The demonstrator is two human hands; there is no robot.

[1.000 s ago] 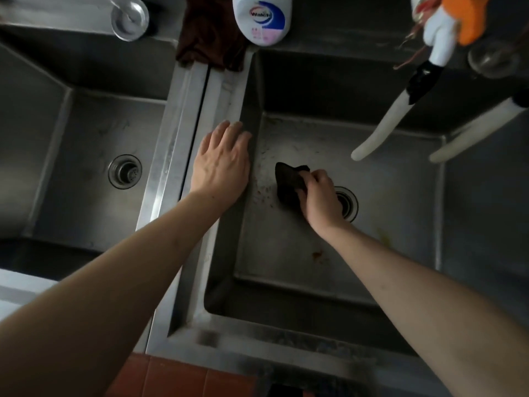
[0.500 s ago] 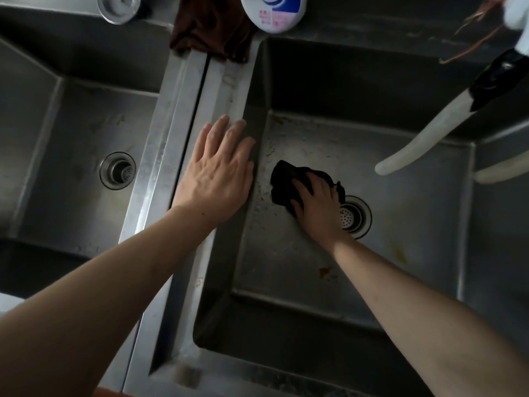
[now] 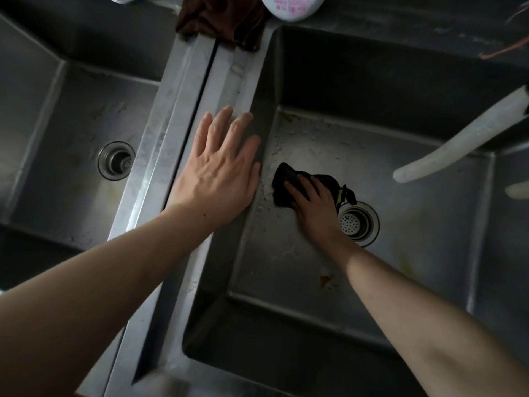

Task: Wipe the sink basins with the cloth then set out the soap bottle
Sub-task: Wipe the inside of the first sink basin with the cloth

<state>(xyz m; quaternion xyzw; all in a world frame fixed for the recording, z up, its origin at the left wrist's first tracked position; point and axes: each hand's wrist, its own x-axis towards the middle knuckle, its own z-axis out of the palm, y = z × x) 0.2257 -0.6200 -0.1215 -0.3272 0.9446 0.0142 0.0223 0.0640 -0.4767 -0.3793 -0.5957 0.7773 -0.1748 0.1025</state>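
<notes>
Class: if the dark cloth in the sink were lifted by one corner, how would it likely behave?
The cloth is crumpled under the right hand, so it would likely hang limp. It looks thin, so probably light, though heavier if wet, which can't be told.

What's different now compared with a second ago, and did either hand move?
The right hand went from gripping the dark cloth bunched to pressing it flatter on the basin floor, beside the drain. The left hand stayed flat on the divider. The view shifted, so the soap bottle sits nearer the top edge.
</notes>
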